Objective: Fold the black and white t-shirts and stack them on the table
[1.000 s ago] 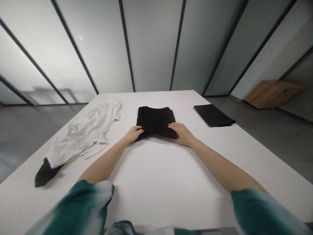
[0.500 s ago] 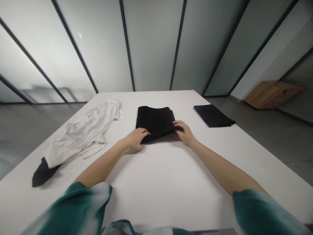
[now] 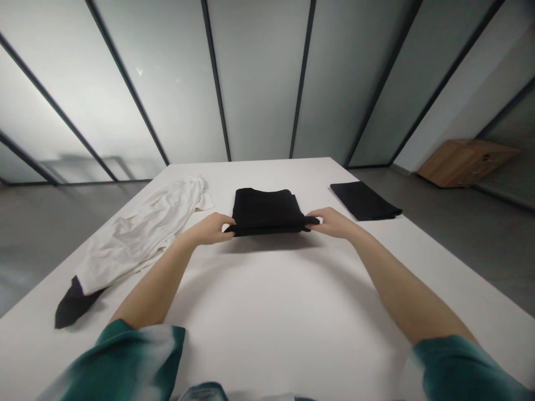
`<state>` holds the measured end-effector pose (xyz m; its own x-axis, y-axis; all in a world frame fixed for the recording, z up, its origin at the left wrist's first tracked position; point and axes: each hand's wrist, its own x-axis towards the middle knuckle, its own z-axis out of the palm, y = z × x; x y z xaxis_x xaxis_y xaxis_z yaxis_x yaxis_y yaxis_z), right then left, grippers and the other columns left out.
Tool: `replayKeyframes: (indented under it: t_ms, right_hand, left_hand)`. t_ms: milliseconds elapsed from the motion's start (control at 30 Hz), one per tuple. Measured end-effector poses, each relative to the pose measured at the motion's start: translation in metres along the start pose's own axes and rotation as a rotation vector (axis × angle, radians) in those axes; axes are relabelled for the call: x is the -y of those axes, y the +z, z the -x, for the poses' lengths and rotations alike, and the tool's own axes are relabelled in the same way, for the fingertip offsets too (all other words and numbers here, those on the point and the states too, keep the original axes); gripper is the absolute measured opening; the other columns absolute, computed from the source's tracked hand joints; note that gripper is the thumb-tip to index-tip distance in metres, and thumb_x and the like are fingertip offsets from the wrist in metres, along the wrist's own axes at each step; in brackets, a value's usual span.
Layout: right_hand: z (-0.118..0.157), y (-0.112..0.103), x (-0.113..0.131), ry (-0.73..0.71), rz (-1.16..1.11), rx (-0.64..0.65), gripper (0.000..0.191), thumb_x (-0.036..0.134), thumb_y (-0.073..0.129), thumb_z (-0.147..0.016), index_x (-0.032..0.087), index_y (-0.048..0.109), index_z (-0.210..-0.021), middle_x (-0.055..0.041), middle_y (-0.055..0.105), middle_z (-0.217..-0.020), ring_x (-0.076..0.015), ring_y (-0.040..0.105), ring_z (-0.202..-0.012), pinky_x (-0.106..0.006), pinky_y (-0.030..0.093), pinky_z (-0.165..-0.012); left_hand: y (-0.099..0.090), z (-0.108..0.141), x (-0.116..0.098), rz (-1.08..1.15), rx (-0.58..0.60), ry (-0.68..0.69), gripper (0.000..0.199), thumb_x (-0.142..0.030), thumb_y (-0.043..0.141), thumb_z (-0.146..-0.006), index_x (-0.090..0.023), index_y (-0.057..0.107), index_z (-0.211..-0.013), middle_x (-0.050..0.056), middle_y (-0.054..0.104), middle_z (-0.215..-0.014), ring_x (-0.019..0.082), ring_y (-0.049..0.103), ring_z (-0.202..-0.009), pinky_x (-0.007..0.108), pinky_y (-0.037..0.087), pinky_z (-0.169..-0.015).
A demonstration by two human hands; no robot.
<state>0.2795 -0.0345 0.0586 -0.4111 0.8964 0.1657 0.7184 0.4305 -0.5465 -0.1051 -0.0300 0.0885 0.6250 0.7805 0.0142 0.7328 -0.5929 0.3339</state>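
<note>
A folded black cloth garment [image 3: 265, 206] lies at the middle of the white table, its kind not clear from here. My left hand [image 3: 213, 229] pinches the near left corner between thumb and fingers. At the near right corner, my right hand [image 3: 330, 222] grips the fabric the same way. Between both hands the near edge is raised a little off the tabletop, with a shadow beneath it. The far part of the garment rests flat.
Another folded black garment [image 3: 365, 200] lies near the table's right edge. Along the left side a crumpled white garment [image 3: 137, 234] is spread, with a black piece of cloth [image 3: 75, 303] poking out below it. Beyond the white table [image 3: 267, 323] stand frosted panels; a wooden cabinet [image 3: 466, 161] is at right.
My left hand has moved left to the near left corner and grips it. My right hand has shifted slightly right. The near edge now is pulled straight and lifted.
</note>
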Motion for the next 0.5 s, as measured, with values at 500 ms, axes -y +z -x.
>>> replayKeyframes:
  t_ms: [500]
  right_hand:
    - [-0.108,0.032,-0.028,0.396,-0.200,-0.373,0.014,0.025,0.057,-0.072,0.016,0.066,-0.078,-0.0042,0.067,-0.071,-0.0189,0.059,-0.067,-0.028,0.042,-0.061]
  left_hand:
    - [0.041,-0.112,0.064,0.565,-0.515,-0.552,0.019,-0.036,0.061,-0.070,-0.019,0.057,-0.063,0.001,0.056,-0.058,0.019,0.059,-0.065,0.028,0.042,-0.059]
